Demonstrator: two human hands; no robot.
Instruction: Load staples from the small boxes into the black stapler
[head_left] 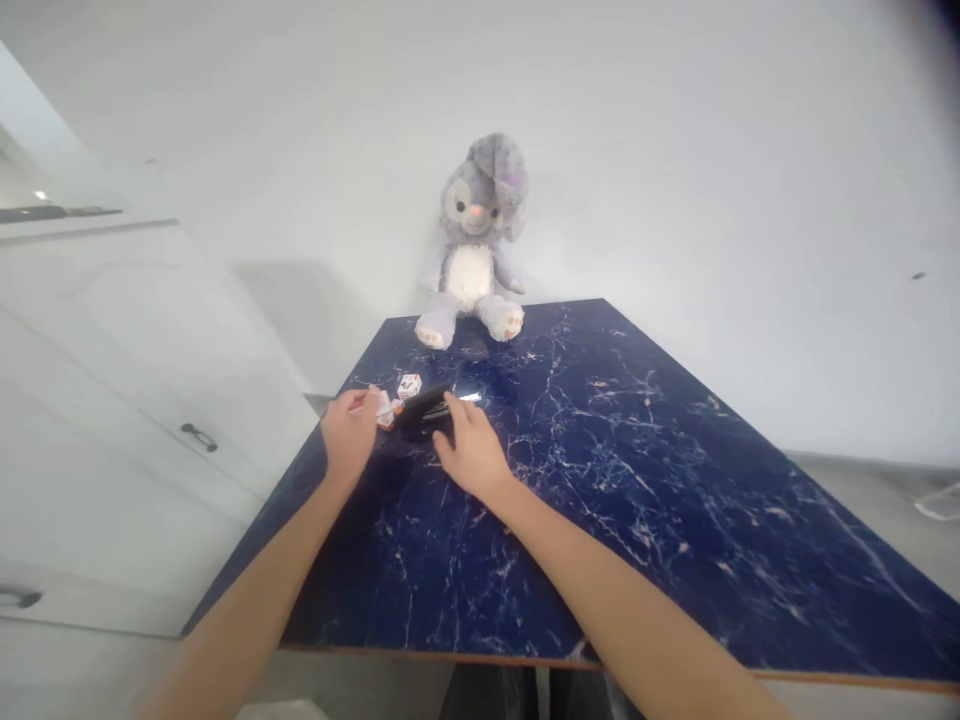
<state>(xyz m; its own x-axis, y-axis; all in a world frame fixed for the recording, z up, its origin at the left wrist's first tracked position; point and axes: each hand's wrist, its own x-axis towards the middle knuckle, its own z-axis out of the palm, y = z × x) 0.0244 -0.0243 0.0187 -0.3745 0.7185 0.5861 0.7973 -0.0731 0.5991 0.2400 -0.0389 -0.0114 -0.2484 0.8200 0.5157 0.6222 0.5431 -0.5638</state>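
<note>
My left hand (pixel 351 432) is closed in a pinch at the table's left side. A thin pale strip shows by its fingertips, too small to name. Right beside those fingers lies a small red-and-white box (pixel 385 412). My right hand (pixel 472 452) grips the right end of a flat black case (pixel 424 406), thumb below and fingers on top. The case is tilted, with a dark gap along its lower side. Just behind it sits another small white box (pixel 409 386) with dark and red print.
A grey plush rabbit (pixel 471 275) sits at the far end of the blue marbled table (pixel 600 480), against the white wall (pixel 675 180). White cabinets (pixel 112 420) with dark handles stand along the left edge. A bright reflection lies on the tabletop beyond my right hand.
</note>
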